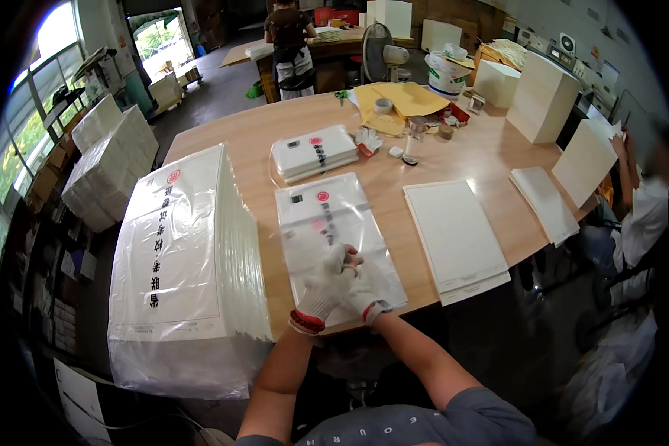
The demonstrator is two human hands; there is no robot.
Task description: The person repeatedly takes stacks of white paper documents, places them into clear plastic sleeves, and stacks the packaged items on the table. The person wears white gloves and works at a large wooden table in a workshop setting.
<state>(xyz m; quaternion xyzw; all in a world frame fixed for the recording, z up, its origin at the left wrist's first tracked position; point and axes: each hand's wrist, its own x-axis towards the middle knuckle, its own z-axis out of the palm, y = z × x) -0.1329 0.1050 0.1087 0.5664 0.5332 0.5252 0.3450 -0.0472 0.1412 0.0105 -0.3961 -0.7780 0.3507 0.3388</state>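
Observation:
My two hands meet over the near half of a clear plastic bag (349, 201) with white sheets in it, printed with a red round mark and black characters. Both wear white knit gloves with red cuffs. My left hand (325, 281) has its fingers curled in against my right hand (358, 290), whose fingers are also bent; bare fingertips show between them. Whatever they may pinch is hidden. Left of them rises a tall stack of similar filled bags (182, 245). Beyond the hands lies a smaller pile of bagged sheets (316, 152). A stack of plain white sheets (453, 230) is to the right.
A spare glove (367, 141), yellow envelopes (405, 100) and tape rolls (383, 106) lie toward the back. More paper stacks (544, 204) line the right side, near a seated person (643, 201). A fan (379, 52) and another person (288, 44) are farther off.

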